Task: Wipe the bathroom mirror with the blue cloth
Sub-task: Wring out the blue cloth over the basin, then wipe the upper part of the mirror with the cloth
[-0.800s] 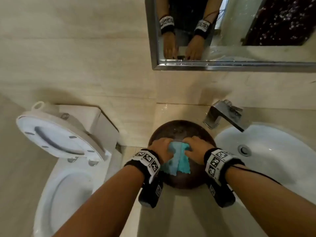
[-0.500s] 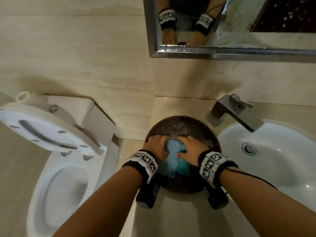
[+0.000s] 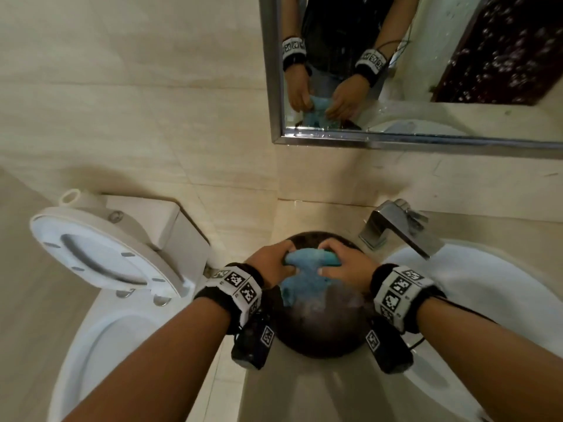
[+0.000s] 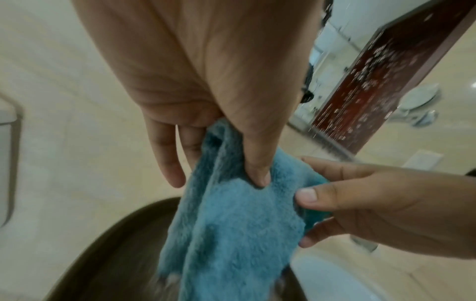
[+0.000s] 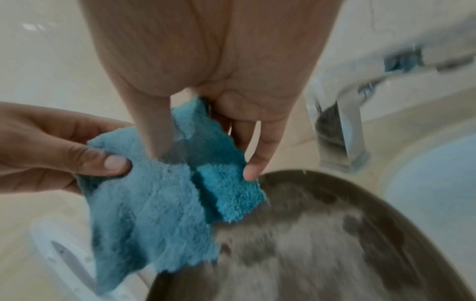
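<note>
Bare forearms — black wristbands [image 3: 236, 287], white coded tags, cables.

blue cloth [image 3: 304, 278] top edge hidden inside both hands; dark bowl [image 3: 323, 327] under it motion-blurred in wrist views; mirror [image 3: 426, 86] above bowl cropped top and right.

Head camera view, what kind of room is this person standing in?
A bathroom, most likely in a home. A white toilet with its seat raised stands beside a counter with a white sink and chrome faucet, and a framed mirror hangs on the tiled wall above.
</note>
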